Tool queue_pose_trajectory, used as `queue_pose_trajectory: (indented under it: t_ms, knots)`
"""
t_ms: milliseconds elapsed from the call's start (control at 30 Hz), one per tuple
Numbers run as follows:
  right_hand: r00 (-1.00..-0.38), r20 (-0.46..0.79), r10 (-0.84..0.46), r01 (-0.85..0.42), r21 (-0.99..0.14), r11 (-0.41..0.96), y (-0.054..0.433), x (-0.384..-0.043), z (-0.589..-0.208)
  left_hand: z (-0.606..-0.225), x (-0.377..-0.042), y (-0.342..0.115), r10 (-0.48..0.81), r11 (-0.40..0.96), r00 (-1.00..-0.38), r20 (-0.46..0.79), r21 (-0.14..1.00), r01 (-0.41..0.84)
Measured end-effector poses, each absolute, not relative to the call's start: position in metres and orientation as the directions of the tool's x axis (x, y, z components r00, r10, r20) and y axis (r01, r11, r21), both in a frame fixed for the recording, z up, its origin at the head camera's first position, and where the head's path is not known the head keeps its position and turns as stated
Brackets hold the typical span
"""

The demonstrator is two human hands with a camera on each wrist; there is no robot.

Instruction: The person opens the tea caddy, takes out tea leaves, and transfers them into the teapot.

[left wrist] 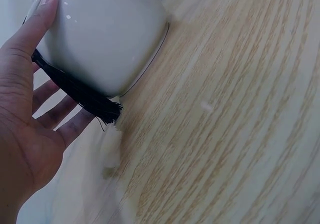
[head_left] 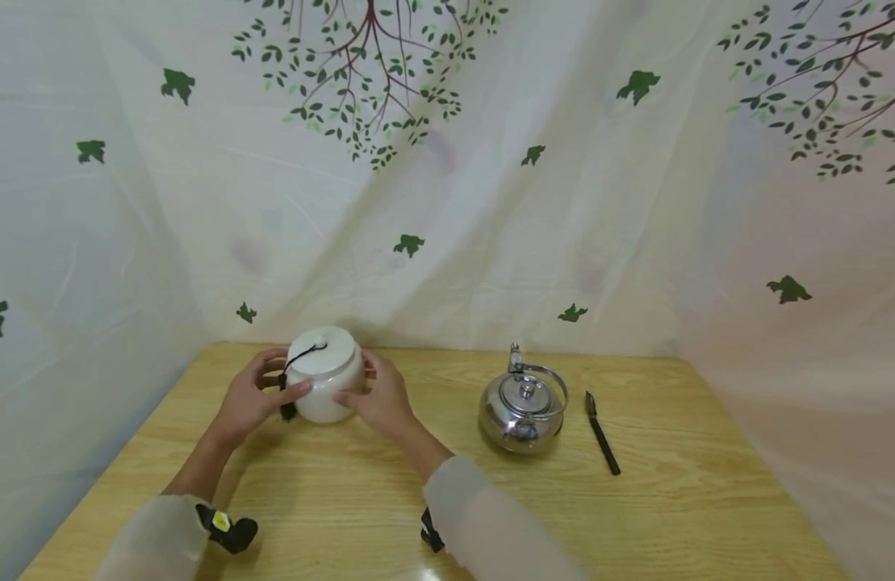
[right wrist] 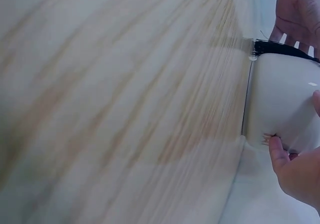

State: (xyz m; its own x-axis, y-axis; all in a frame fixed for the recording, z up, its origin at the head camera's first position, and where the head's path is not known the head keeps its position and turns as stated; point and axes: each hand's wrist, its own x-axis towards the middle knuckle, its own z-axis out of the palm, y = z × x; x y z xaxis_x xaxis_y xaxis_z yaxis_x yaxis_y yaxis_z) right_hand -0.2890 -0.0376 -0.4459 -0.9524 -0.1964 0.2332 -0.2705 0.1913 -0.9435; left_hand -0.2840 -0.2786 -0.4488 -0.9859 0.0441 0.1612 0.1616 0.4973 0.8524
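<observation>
A white, glossy, lidded jar (head_left: 331, 399) stands at the back left of the wooden table, between my two hands. My left hand (head_left: 245, 402) holds its left side, thumb on the front and fingers spread round the side. From the lid (head_left: 336, 345) a black cord runs down to a black tassel (left wrist: 75, 90), which hangs between the jar and my left fingers. My right hand (head_left: 386, 400) grips the opposite side, its thumb on the front. The right wrist view shows the jar's base close to the tabletop; whether it touches, I cannot tell.
To the right stands a shiny metal kettle (head_left: 516, 424) with an arched handle. Beside it lies a slim black-handled tool (head_left: 604, 442) with a pointed tip. A pale cloth (head_left: 462, 202) printed with leaves and branches hangs behind the wooden table (head_left: 331, 500).
</observation>
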Motion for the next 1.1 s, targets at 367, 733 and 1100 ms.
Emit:
queue_pose_trajectory:
  t_ms: [367,733,1100]
  knots:
    - [-0.951,0.206,-0.229,-0.259,-0.937,0.235,-0.022,-0.280,-0.440,-0.447,-0.280,-0.272,0.099,0.488,-0.983,0.157,0.853,0.185]
    - [-0.946,0.203,-0.252,-0.277,-0.911,0.306,0.001,-0.271,-0.433,-0.447,-0.277,-0.259,0.148,0.437,-0.974,0.169,0.873,0.218]
    - [-0.945,0.201,-0.258,-0.285,-0.895,0.344,0.024,-0.260,-0.432,-0.452,-0.276,-0.243,0.178,0.424,-0.967,0.180,0.873,0.240]
